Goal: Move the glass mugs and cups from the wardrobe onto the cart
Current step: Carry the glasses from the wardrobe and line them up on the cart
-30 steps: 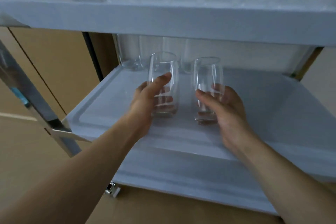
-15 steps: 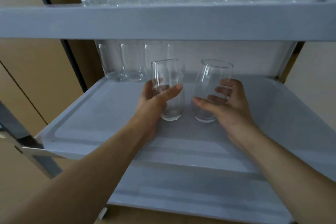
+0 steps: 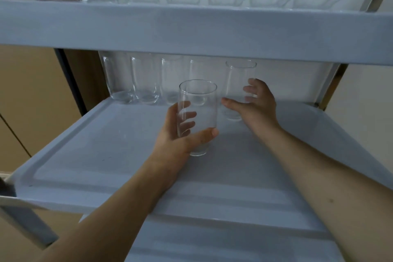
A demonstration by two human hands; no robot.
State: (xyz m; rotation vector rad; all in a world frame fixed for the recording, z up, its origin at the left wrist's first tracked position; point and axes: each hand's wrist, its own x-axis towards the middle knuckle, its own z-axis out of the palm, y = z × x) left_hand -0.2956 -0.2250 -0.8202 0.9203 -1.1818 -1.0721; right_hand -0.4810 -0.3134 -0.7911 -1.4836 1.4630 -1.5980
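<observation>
Two upright glass tumblers sit on the cart's middle shelf [image 3: 89, 147]: my left hand [image 3: 180, 138] grips the nearer tumbler [image 3: 197, 112], my right hand [image 3: 255, 106], fingers spread, loosely cups the farther tumbler [image 3: 238, 83], beside the back row of glasses [image 3: 144, 83].

middle cart shelf [image 3: 89, 155]: front and left bare, open to reach | rear: row of cups [image 3: 146, 83] against back wall blocks left-rear | overhead: upper shelf edge [image 3: 191, 30] limits height | right-rear corner free

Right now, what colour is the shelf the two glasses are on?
Pale grey-blue, plain with no pattern; the shelf shows best in the head view.
</observation>
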